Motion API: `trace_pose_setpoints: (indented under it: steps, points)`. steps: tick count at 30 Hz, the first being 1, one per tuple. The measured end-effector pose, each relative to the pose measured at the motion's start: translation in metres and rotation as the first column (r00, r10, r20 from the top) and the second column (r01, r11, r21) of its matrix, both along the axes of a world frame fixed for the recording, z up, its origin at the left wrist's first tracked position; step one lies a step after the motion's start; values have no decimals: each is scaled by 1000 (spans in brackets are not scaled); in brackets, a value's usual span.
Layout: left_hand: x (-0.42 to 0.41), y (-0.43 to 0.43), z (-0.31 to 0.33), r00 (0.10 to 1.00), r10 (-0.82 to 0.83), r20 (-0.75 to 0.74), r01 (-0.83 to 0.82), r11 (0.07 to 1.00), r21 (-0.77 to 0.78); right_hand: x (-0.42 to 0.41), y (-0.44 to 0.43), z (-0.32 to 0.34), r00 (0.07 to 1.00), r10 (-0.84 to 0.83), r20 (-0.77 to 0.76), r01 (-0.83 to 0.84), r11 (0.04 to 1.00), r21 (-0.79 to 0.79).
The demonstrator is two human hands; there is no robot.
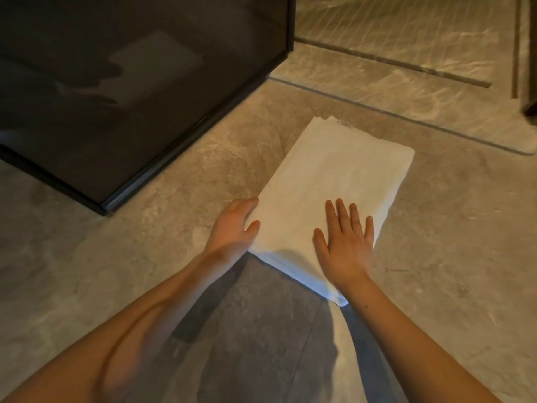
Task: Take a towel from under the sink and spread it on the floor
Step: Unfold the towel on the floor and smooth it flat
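Note:
A white towel (334,181) lies folded in a thick rectangle on the beige stone floor (174,251), its long side running away from me to the upper right, a small label at its far corner. My left hand (234,225) rests against the towel's near left edge, fingers tucked along or under that edge and thumb on top. Flat on the towel's near end lies my right hand (347,242), palm down with the fingers spread.
A dark tinted glass panel in a black frame (180,152) stands on the floor to the left and behind, reflecting the towel. A raised stone threshold with a dark seam (406,117) runs behind the towel. A dark wooden post stands at the far right edge.

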State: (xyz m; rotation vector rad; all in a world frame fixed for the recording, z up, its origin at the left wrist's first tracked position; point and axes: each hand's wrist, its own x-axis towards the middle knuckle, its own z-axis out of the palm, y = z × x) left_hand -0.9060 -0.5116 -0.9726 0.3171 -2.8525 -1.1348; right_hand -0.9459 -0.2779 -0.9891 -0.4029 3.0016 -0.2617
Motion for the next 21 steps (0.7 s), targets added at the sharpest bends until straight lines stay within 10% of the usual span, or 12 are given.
trace_pose_setpoints:
  steps: [7,21]
  points:
    - [-12,-13,32,976,150,159,-194,929,315,0,1,-2,1000,2,3,-2,1000,4]
    - [-63,-1,48,897,-229,379,-25,829,559,0,0,0,999,10,36,-12,999,50]
